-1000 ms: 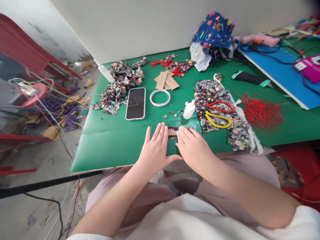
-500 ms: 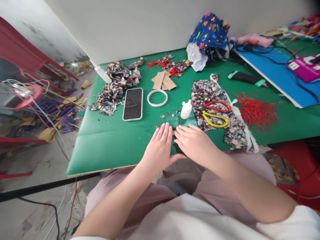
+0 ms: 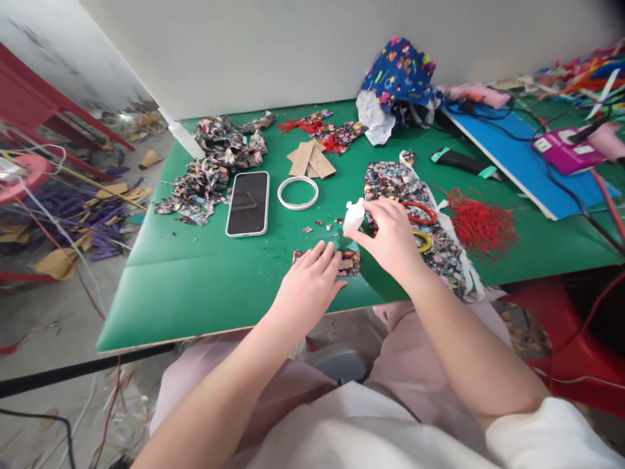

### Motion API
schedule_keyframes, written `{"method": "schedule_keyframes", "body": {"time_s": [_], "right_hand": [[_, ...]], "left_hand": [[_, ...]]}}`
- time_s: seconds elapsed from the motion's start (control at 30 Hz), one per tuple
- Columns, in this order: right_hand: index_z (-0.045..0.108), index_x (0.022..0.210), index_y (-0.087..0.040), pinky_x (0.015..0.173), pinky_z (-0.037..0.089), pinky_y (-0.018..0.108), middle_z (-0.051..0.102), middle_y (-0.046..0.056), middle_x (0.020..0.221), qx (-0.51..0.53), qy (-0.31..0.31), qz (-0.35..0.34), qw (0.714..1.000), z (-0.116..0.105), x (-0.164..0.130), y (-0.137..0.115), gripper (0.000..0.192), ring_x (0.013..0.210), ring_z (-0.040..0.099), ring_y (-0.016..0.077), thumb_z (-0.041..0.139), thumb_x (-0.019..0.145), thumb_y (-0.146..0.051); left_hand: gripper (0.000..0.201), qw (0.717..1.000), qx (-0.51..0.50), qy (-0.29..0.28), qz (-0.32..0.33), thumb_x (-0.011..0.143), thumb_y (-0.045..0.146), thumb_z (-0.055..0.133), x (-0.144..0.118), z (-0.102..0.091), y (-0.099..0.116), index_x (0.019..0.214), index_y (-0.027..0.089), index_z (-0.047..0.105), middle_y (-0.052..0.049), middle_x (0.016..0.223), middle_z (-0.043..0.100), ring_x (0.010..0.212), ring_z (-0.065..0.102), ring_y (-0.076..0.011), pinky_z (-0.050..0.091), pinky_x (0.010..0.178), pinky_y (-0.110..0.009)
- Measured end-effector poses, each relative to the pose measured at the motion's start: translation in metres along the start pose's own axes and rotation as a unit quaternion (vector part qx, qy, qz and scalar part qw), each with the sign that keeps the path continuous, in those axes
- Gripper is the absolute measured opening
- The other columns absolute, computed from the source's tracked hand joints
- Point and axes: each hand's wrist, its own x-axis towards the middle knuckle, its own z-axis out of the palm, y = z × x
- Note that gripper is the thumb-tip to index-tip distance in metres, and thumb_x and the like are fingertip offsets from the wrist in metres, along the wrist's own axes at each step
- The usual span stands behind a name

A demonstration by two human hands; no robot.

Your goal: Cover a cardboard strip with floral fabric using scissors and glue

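Note:
My left hand [image 3: 308, 281] lies flat near the table's front edge, fingers stretched over a small floral fabric strip [image 3: 355, 268] with a tan patch on it. The strip's middle is hidden under the fingers. Just right of it, my right hand [image 3: 392, 240] has its thumb and fingers around a small white squeeze bottle [image 3: 353, 217], which leans slightly. Behind that hand, scissors with one red and one yellow handle [image 3: 422, 241] rest on a larger floral fabric piece [image 3: 385, 177]; their blades are hidden.
On the green table [image 3: 195, 286] lie a phone [image 3: 249, 204], a white ring [image 3: 280, 195], tan card pieces [image 3: 303, 158] and crumpled fabric scraps [image 3: 215, 153]. To the right are red threads [image 3: 481, 225], a black-and-teal cutter [image 3: 463, 161] and a blue board [image 3: 508, 153].
My right hand has moved from the fabric strip to the white bottle and closed around it. My left hand stays on the strip, more of which now shows. The view has shifted slightly.

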Motion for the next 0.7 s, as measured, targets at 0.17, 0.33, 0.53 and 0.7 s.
{"method": "schedule_keyframes", "body": {"time_s": [0.17,0.33,0.53,0.7], "right_hand": [[0.056,0.106,-0.016,0.089,0.045,0.041,0.063,0.012,0.104,0.088,-0.069,0.013,0.994,-0.004,0.007,-0.008,0.027,0.104,0.056,0.0268,0.052,0.085,-0.032],[0.050,0.119,-0.018,0.088,0.045,0.037,0.060,0.010,0.113,0.143,-0.148,0.015,0.979,-0.029,0.021,-0.014,0.035,0.105,0.056,0.0232,0.045,0.088,-0.034],[0.067,0.094,-0.022,0.068,0.045,0.030,0.067,0.003,0.088,0.080,-0.152,0.007,0.985,-0.057,0.053,-0.013,0.030,0.077,0.060,0.0181,0.062,0.075,-0.044],[0.063,0.071,-0.018,0.051,0.034,0.025,0.058,-0.002,0.060,0.157,-0.160,0.013,0.974,-0.058,0.068,-0.023,0.027,0.055,0.049,0.0111,0.065,0.070,-0.045]], "left_hand": [[0.034,0.999,0.006,0.033,0.003,0.091,0.026,0.042,0.011,0.010,0.003,0.116,0.011,0.059,-0.011,0.121,0.062,0.114,0.057,-0.0250,0.049,0.093,-0.038],[0.029,0.995,-0.015,0.064,-0.081,0.089,0.031,0.047,0.031,0.002,-0.001,0.101,0.012,0.065,-0.012,0.108,0.068,0.104,0.062,-0.0261,0.052,0.082,-0.037],[0.023,0.940,-0.095,0.234,-0.229,0.086,0.035,0.052,0.038,-0.037,-0.037,0.087,0.020,0.070,-0.004,0.085,0.073,0.077,0.067,-0.0182,0.051,0.070,-0.028],[0.037,0.924,-0.297,0.161,-0.177,0.078,0.037,0.062,0.053,-0.040,-0.047,0.110,0.019,0.065,-0.005,0.103,0.071,0.079,0.066,-0.0180,0.050,0.072,-0.028]]}}
